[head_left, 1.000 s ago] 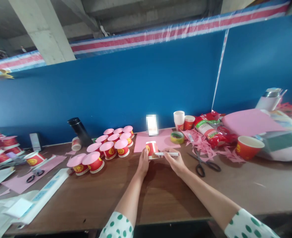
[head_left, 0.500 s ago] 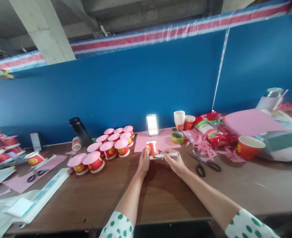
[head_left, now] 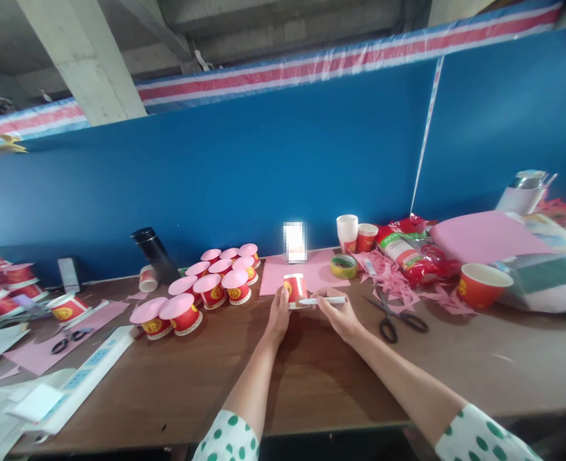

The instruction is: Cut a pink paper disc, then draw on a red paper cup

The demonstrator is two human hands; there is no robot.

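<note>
A red paper cup (head_left: 294,289) with a yellow emblem is gripped at its left side by my left hand (head_left: 278,315). It stands upside down, its rim toward the table. My right hand (head_left: 337,312) pinches a white pen (head_left: 324,300), which points left with its tip at the cup's lower front. Whether the tip touches the cup I cannot tell. Behind the cup lies a pink paper sheet (head_left: 271,275) with a roll of tape (head_left: 343,266) on its right part. Open black scissors (head_left: 389,314) lie to the right of my right hand.
Several upturned red cups (head_left: 210,291) topped with pink discs stand left. Beyond them are a black flask (head_left: 155,255) and a power strip (head_left: 88,374). On the right are pink paper scraps (head_left: 388,275), a red package (head_left: 415,250) and an upright cup (head_left: 483,286). A blue partition (head_left: 283,147) rises behind.
The pen tip has shifted very slightly to the left along the cup's lower front. Both hands otherwise keep their places, and the cup has not moved.
</note>
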